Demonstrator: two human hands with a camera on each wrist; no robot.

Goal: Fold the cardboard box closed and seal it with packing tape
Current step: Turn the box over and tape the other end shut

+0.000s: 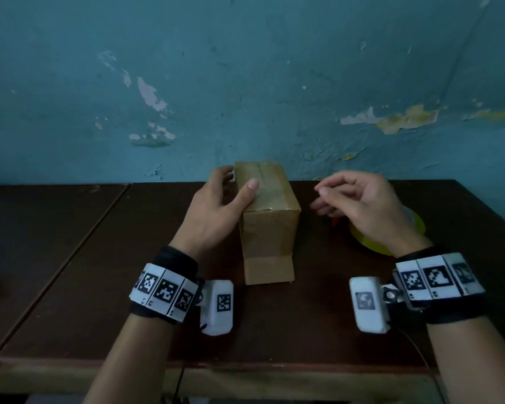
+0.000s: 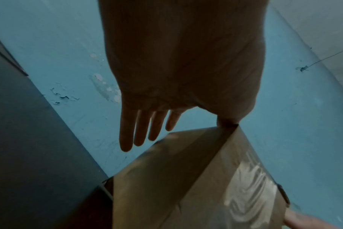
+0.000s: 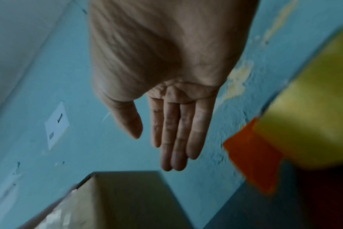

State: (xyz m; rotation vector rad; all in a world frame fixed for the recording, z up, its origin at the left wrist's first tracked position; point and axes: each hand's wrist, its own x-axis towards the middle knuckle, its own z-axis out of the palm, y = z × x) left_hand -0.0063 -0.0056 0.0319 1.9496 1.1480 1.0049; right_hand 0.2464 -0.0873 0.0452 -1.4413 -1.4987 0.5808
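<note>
Most of the head view is a teal wall (image 1: 274, 68), its paint flaked off in pale and yellowish patches, rising straight behind the work surface. Below it stretches a dark brown wooden table (image 1: 85, 287) with a lighter front edge; a seam on the left separates it from a second dark tabletop (image 1: 27, 228) set flush beside it.

Near the table's back edge, close to the wall, stands the cardboard box (image 1: 267, 225), upright and taller than wide, its top flaps folded shut. Glossy clear tape (image 2: 246, 190) lies along the top seam, catching the light in the left wrist view.

At the box's left side is the left hand (image 1: 213, 211): the thumb lies on the top face near the left edge, while the four fingers extend straight and slightly apart along the left wall, gripping nothing.

Right of the box and clear of it hovers the right hand (image 1: 359, 205), holding nothing; its fingers look loosely bent in the head view and extended together in the right wrist view.

Under that wrist, on the table, lies a yellow tape roll (image 1: 373, 243), partly hidden, with an orange piece (image 3: 252, 155) at its edge. Each wrist wears a black band with coded white tiles and a small white camera.
</note>
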